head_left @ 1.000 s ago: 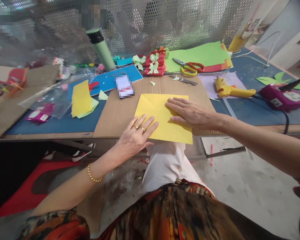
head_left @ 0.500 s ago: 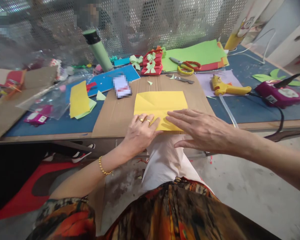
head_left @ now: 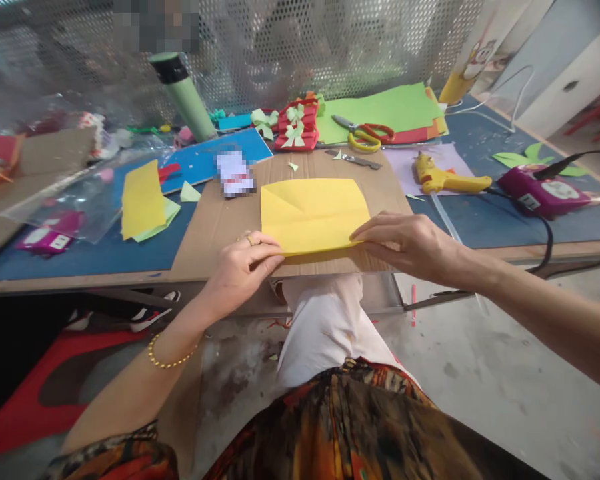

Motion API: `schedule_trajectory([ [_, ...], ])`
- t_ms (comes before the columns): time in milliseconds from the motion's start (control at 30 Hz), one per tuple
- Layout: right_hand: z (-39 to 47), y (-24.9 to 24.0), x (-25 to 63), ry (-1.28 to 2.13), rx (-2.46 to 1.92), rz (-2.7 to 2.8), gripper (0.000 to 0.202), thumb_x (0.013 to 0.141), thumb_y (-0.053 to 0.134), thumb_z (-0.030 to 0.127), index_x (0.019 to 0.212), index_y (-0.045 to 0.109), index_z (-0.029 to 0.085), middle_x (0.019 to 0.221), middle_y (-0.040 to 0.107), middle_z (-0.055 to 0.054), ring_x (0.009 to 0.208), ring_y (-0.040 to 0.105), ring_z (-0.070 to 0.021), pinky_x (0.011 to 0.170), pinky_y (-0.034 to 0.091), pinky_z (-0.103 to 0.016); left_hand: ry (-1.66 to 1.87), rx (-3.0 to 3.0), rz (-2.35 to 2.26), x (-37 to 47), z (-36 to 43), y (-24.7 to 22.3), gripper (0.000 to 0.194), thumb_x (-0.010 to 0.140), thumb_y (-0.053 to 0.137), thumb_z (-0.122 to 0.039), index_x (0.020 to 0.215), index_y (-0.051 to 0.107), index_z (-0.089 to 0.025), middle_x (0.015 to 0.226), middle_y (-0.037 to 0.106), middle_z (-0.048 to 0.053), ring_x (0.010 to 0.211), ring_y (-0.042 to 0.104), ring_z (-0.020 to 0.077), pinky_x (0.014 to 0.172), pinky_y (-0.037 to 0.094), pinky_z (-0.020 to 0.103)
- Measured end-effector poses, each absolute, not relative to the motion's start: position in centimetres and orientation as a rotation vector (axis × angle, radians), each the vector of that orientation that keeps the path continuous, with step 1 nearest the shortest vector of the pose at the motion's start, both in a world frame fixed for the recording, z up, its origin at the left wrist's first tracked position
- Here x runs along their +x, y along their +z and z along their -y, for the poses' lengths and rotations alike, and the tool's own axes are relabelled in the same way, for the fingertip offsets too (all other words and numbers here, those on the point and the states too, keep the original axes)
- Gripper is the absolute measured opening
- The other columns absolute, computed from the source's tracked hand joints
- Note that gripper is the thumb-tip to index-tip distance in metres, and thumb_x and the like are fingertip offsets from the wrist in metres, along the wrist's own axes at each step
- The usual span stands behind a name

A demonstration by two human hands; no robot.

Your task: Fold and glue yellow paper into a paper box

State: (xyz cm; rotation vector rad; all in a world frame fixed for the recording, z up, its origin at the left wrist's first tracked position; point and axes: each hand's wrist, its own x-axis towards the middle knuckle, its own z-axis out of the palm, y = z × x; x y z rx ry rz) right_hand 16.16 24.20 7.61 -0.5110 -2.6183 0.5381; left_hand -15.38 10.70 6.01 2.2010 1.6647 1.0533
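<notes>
A creased yellow sheet of paper (head_left: 313, 213) lies over the brown cardboard (head_left: 215, 233) in front of me, its near edge slightly raised. My left hand (head_left: 245, 270) pinches the near left corner between thumb and fingers; a gold ring and a beaded bracelet show on that arm. At the near right corner, my right hand (head_left: 405, 243) holds the paper the same way, thumb below and fingers on top. Beyond the sheet lie a craft knife (head_left: 363, 161) and scissors with red and yellow handles (head_left: 365, 137).
To the right are a yellow glue gun (head_left: 447, 179) and a purple power socket (head_left: 545, 190) with a black cord. A green bottle (head_left: 187, 100), a blurred phone-like item (head_left: 235, 172), yellow paper strips (head_left: 143, 200) and red bundles with green bows (head_left: 297, 127) stand or lie around.
Both hands have gone from lying on the paper to gripping its two near corners. They have moved apart, and the near edge has lifted a little. My view has shifted slightly right.
</notes>
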Motion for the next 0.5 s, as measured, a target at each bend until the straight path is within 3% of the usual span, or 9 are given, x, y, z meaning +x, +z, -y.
schedule_trajectory([
  [167, -26.7, 8.1, 15.0, 0.700, -1.019, 2.505, 0.038, 0.097, 0.062, 0.046, 0.068, 0.063, 0.021, 0.066, 0.060, 0.000, 0.063, 0.052, -0.0141, 0.061, 0.042, -0.030, 1.160, 1.850, -1.897, -15.3, -12.7, 5.9, 0.029, 0.094, 0.065, -0.043, 0.078, 0.075, -0.022, 0.075, 0.072, 0.001, 0.074, 0.064, 0.0181, 0.067, 0.051, 0.030],
  [300, -27.1, 8.3, 14.0, 0.677, -1.198, 2.469, 0.024, 0.090, 0.063, 0.040, 0.080, 0.073, 0.020, 0.072, 0.070, -0.003, 0.068, 0.061, -0.0164, 0.064, 0.044, -0.030, 1.071, 1.822, -2.115, -15.2, -14.6, 6.3, 0.025, 0.090, 0.068, -0.039, 0.073, 0.068, -0.021, 0.064, 0.061, -0.002, 0.065, 0.056, 0.0159, 0.063, 0.040, 0.029],
  [500, -27.0, 7.9, 13.3, 0.458, -1.384, 2.493, 0.023, 0.087, 0.069, 0.044, 0.082, 0.075, 0.022, 0.069, 0.070, -0.003, 0.064, 0.061, -0.0184, 0.059, 0.040, -0.030, 0.943, 1.947, -2.296, -14.6, -15.2, 5.9, 0.011, 0.091, 0.069, -0.031, 0.095, 0.076, -0.023, 0.081, 0.076, 0.003, 0.077, 0.065, 0.0226, 0.073, 0.047, 0.034],
])
